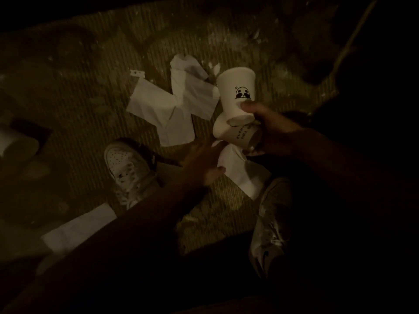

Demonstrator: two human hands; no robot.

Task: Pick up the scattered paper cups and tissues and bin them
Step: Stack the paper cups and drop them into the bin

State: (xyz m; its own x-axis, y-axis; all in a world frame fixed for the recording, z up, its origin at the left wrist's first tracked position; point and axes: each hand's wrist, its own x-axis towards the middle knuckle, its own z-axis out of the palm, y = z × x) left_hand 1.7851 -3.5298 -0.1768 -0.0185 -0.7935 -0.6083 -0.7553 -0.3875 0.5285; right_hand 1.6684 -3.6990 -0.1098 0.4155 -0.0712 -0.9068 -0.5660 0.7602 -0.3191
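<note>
the right hand [269,130] grips two white paper cups [237,109] bunched together, which frees the other hand. the left hand [204,162], fingers spread and empty, reaches toward the crumpled white tissue [238,171] on the ribbed floor mat [79,109].

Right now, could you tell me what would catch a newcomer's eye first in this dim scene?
The brightest thing is the panda cup, held right of centre in the right hand together with a second cup. Just left of them, white tissues lie sprawled across the ribbed floor. The left hand reaches, open, toward another tissue beneath the cups, between two pale shoes.
</note>
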